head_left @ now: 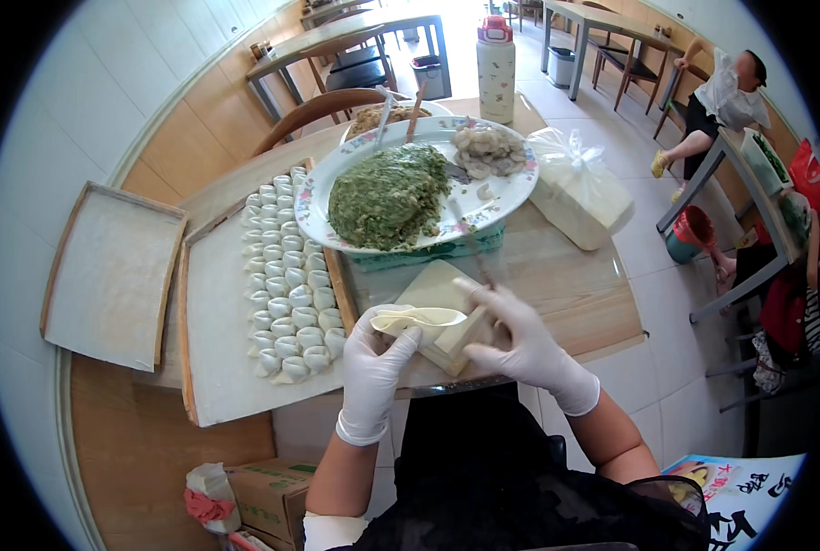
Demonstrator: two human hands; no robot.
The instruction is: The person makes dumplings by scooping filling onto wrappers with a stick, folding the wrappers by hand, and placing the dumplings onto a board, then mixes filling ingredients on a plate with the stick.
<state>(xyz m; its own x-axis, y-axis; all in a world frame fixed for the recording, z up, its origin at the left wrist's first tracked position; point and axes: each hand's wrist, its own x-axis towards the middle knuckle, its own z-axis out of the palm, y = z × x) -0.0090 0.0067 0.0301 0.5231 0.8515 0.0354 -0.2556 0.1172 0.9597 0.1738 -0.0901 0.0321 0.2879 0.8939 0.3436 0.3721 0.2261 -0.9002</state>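
My gloved left hand (374, 368) pinches a folded dough wrapper (429, 319) between thumb and fingers; whatever is inside it is hidden. My right hand (527, 337), also gloved and blurred, holds a thin stick (477, 258) that slants up toward the plate. Below both hands lies a stack of square wrappers (439, 281). Rows of folded wontons (292, 296) fill the right side of a wood-framed tray (220, 344) to my left. Ahead, a floral oval plate (306, 219) carries a green minced filling (382, 196) and a heap of peeled shrimp (489, 153).
The plate rests on a green box (437, 252). Behind it sits a dish of brown filling (372, 122) and a bottle (496, 79). A plastic bag of wrappers (582, 196) lies right; another tray (113, 275) leans left. A seated person (720, 103) is at far right.
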